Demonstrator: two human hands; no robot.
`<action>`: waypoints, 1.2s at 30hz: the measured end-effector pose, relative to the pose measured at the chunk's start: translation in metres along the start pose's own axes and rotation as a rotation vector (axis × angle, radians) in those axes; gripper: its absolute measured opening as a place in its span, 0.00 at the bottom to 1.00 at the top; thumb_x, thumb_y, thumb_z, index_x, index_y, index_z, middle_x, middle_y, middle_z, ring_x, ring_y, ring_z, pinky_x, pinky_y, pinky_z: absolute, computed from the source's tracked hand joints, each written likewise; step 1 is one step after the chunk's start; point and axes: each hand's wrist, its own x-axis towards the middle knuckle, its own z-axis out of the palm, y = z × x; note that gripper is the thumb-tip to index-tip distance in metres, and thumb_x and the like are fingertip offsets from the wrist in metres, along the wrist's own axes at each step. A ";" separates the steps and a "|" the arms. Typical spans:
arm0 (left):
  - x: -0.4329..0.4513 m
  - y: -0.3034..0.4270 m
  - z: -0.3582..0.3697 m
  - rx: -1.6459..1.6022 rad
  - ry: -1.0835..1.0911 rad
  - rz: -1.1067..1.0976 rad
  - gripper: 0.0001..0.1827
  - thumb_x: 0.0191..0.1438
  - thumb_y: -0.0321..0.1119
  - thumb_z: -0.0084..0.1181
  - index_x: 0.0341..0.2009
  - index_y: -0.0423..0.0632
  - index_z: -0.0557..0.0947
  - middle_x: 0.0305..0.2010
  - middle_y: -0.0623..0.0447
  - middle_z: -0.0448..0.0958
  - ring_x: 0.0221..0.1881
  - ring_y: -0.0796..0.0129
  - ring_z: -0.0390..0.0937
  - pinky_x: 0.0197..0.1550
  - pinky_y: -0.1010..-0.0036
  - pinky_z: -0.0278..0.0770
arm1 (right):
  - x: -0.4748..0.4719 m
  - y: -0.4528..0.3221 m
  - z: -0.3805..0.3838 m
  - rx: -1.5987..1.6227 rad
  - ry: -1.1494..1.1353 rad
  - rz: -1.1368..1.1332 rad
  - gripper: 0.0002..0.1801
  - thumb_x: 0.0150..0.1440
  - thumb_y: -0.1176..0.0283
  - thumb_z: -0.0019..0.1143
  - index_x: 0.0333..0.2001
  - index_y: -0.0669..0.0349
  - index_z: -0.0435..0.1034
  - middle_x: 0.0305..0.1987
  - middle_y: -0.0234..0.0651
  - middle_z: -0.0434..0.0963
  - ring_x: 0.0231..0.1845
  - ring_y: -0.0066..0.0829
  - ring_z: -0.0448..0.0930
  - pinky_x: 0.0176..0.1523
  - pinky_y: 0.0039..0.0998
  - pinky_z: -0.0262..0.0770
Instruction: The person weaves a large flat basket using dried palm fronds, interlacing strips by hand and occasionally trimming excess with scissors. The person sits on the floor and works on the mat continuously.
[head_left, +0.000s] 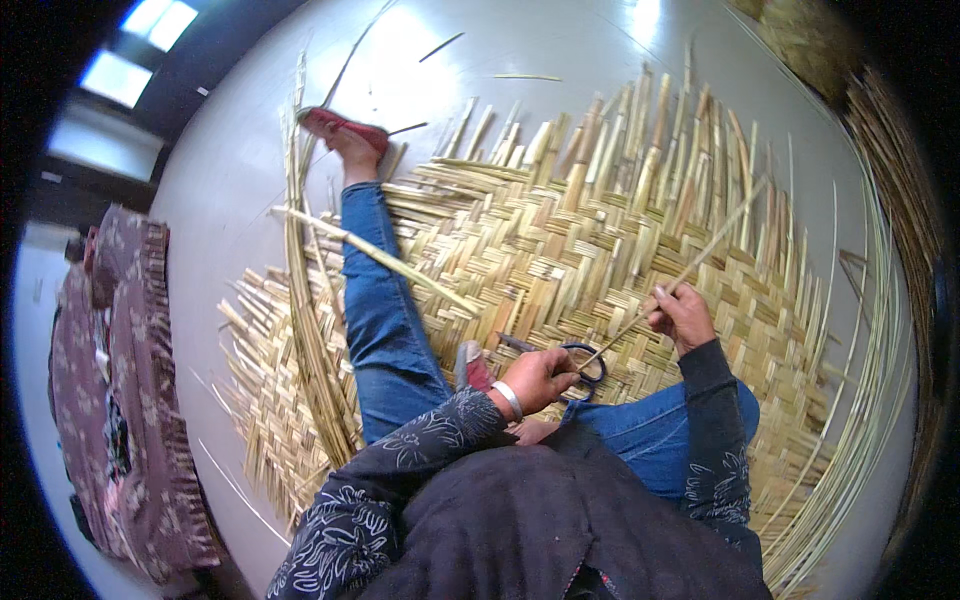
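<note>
Between my two hands runs a thin split strip of reed or cane (622, 331), slanting up to the right. My left hand (536, 379) pinches its lower end near my lap. Higher up, my right hand (681, 316) grips it between thumb and fingers, and the far end sticks out past that hand. Beneath lies a large woven reed mat (517, 262), with loose strip ends fanning out along its far edge. Dark-handled scissors (596, 379) rest on the mat beside my left hand, partly hidden by it.
My outstretched leg (386, 300) crosses the mat. A bundle of long strips (304, 300) lies left of it, and a single pale strip (390, 262) lies across the leg. More long strips (862, 450) curve along the right. A sofa with a patterned cover (142, 390) stands at left.
</note>
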 end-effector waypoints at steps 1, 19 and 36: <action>-0.005 -0.005 -0.003 0.033 0.013 0.014 0.10 0.54 0.37 0.59 0.33 0.42 0.79 0.25 0.48 0.78 0.25 0.63 0.76 0.30 0.69 0.74 | 0.000 0.003 0.000 -0.034 -0.005 -0.003 0.09 0.62 0.66 0.51 0.38 0.61 0.67 0.27 0.31 0.77 0.20 0.18 0.77 0.23 0.20 0.75; -0.175 -0.079 -0.149 -0.201 1.024 0.138 0.05 0.53 0.29 0.58 0.33 0.42 0.79 0.30 0.48 0.78 0.30 0.67 0.76 0.34 0.74 0.73 | 0.013 0.080 -0.026 -0.544 0.438 -0.035 0.15 0.61 0.59 0.46 0.33 0.60 0.64 0.24 0.37 0.71 0.14 0.25 0.70 0.12 0.24 0.62; -0.411 -0.268 -0.095 0.760 0.883 -0.778 0.16 0.50 0.31 0.53 0.46 0.52 0.76 0.53 0.51 0.71 0.53 0.53 0.69 0.53 0.59 0.67 | -0.067 0.111 0.125 -1.245 -0.201 -0.474 0.09 0.56 0.70 0.53 0.38 0.64 0.71 0.34 0.45 0.75 0.37 0.43 0.77 0.42 0.35 0.72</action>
